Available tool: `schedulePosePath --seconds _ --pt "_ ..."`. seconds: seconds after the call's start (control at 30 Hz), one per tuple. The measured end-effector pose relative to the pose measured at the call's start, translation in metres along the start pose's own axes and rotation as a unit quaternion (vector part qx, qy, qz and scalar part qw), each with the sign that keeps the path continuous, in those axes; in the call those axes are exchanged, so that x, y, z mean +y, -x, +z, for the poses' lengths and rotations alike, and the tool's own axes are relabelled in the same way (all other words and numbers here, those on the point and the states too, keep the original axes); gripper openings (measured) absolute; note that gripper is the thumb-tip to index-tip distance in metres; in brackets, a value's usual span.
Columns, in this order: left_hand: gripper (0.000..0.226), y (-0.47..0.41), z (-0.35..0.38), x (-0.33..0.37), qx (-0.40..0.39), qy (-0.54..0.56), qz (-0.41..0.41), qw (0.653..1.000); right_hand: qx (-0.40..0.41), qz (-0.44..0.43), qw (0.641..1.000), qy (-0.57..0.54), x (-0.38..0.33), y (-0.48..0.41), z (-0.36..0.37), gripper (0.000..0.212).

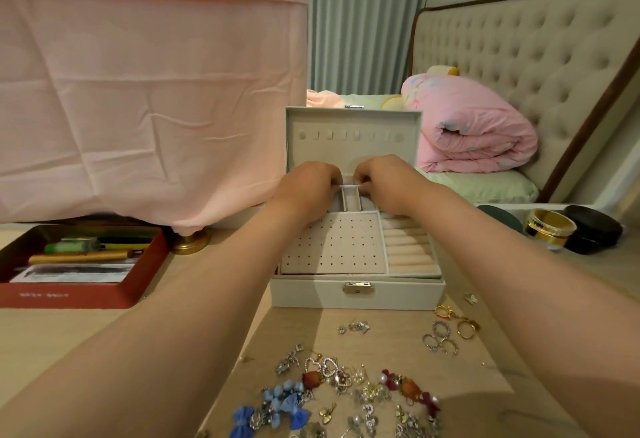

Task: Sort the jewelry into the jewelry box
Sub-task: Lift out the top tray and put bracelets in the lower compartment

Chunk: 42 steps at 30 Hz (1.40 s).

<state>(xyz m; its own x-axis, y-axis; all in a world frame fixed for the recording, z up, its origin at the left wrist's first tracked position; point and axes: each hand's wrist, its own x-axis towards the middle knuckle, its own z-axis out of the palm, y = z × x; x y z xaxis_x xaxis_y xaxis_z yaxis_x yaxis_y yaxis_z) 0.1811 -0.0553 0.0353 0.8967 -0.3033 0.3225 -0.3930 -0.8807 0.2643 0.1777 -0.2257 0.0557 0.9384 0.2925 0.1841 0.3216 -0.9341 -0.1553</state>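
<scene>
A pale grey jewelry box (311, 294) stands open on the wooden table, its lid (353, 126) upright. Inside are a perforated earring panel (332, 247), ring rolls (408, 250) and a small back compartment (351, 198). My left hand (308, 188) and my right hand (384, 183) reach over the back row, on either side of that compartment. Their fingers are curled at its top corners, and what they pinch is hidden. A heap of loose jewelry (346, 389) with blue bows (277, 406) lies in front of the box. Several rings (446, 333) lie to its right.
A red tray (69, 294) holding pens sits at the left. A gold jar (549, 229) and a black case (592, 229) stand at the right. Pink cloth (138, 91) hangs behind over a brass base (190, 242). A bed with a pink quilt (474, 132) lies beyond.
</scene>
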Motion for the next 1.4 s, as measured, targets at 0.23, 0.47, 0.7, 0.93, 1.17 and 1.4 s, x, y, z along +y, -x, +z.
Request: schedulePosePath --seconds 0.23,0.47,0.7,0.93,1.17,1.4 --pt "0.027 0.004 -0.051 0.021 -0.009 0.019 0.001 1.000 0.018 -0.006 0.999 -0.032 -0.009 0.009 -0.039 0.021" --pt "0.045 0.076 -0.047 0.024 -0.115 0.003 -0.012 0.993 -0.050 0.009 0.995 -0.085 -0.029 0.041 0.000 0.021" --pt "0.114 0.141 -0.053 0.014 -0.226 -0.038 0.002 0.973 -0.004 0.050 0.992 -0.118 -0.046 0.069 0.000 0.027" --pt "0.112 0.153 -0.050 0.014 -0.180 -0.033 -0.009 0.983 -0.097 0.088 0.989 -0.074 -0.065 0.152 -0.017 0.102" --pt "0.118 0.181 -0.047 0.013 -0.131 0.053 -0.111 0.984 -0.097 0.123 0.980 -0.123 -0.070 0.184 -0.010 0.125" --pt "0.108 0.210 -0.080 -0.003 -0.046 0.109 -0.091 0.989 -0.008 0.066 0.984 -0.165 -0.103 0.193 -0.021 0.098"
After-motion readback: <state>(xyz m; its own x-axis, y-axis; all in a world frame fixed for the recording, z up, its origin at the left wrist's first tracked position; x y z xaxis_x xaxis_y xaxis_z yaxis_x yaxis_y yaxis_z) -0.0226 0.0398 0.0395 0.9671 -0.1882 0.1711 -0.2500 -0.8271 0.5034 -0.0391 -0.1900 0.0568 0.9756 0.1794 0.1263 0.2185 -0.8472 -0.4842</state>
